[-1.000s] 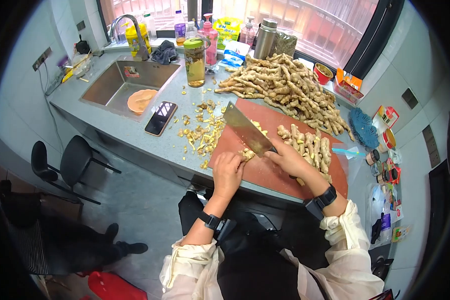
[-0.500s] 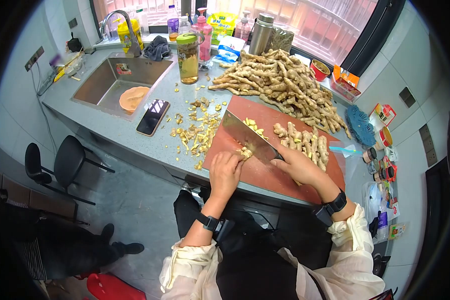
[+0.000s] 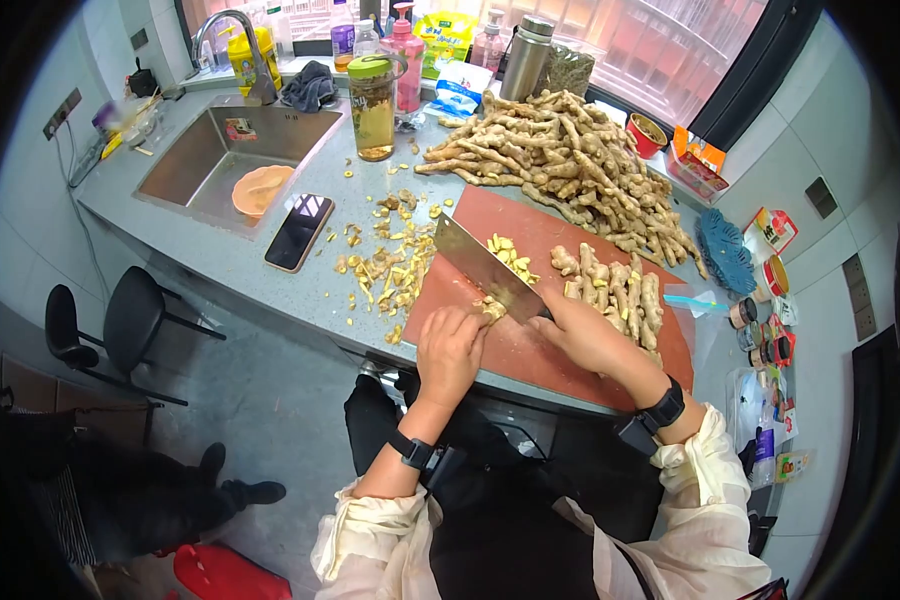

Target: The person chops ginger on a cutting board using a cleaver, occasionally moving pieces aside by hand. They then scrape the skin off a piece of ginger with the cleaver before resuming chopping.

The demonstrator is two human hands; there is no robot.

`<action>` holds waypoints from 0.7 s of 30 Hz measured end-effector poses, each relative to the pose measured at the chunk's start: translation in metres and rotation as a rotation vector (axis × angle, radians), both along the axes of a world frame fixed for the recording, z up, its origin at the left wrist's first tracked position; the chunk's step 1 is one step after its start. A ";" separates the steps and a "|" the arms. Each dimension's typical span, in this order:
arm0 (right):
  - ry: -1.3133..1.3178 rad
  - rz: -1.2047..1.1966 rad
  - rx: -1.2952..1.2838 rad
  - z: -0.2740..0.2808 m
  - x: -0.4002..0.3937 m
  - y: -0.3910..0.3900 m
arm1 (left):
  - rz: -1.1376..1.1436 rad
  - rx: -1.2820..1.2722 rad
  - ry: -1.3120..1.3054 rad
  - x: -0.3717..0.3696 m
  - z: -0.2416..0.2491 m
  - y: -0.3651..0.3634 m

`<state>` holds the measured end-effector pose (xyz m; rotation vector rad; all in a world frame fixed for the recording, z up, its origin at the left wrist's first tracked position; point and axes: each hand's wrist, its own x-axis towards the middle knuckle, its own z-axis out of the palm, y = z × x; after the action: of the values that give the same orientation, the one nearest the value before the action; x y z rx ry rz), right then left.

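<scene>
My right hand (image 3: pixel 576 326) is wrapped round the dark handle of a cleaver (image 3: pixel 482 268), whose wide blade is over a red-brown cutting board (image 3: pixel 570 368). My left hand (image 3: pixel 451 345) has its fingers bent onto a small ginger piece (image 3: pixel 491 308) just beside the blade. Yellow ginger slices (image 3: pixel 511 256) lie behind the cleaver. To the right, several ginger roots (image 3: pixel 617 291) rest in a row on the board. Scraps of ginger (image 3: pixel 389 268) are scattered on the counter left of the board.
A large ginger heap (image 3: pixel 570 165) lies behind the board. On the left are a phone (image 3: pixel 299 233), a lidded drink bottle (image 3: pixel 373 115) and a sink (image 3: pixel 160 178) holding an orange bowl (image 3: pixel 262 190). Jars and a blue mesh item (image 3: pixel 725 252) stand right. Another person's legs (image 3: pixel 150 490) show lower left.
The cleaver and my right hand have shifted slightly left. The whole view has moved a little. My left hand stays on the ginger piece.
</scene>
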<state>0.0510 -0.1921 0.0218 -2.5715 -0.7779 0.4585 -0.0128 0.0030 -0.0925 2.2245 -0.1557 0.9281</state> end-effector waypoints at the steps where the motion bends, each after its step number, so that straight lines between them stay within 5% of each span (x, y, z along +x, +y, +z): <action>1: -0.044 0.021 0.033 -0.005 0.002 -0.001 | 0.001 0.002 -0.002 0.000 0.000 0.000; 11: 0.054 0.025 -0.083 0.029 -0.016 -0.026 | 0.049 0.045 -0.001 -0.001 0.000 -0.004; 21: -0.068 -0.018 0.087 -0.022 0.001 0.018 | 0.022 0.020 -0.019 -0.001 0.000 -0.002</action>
<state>0.0517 -0.1742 -0.0003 -2.5228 -0.7794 0.3257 -0.0136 0.0007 -0.0922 2.2400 -0.1499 0.9637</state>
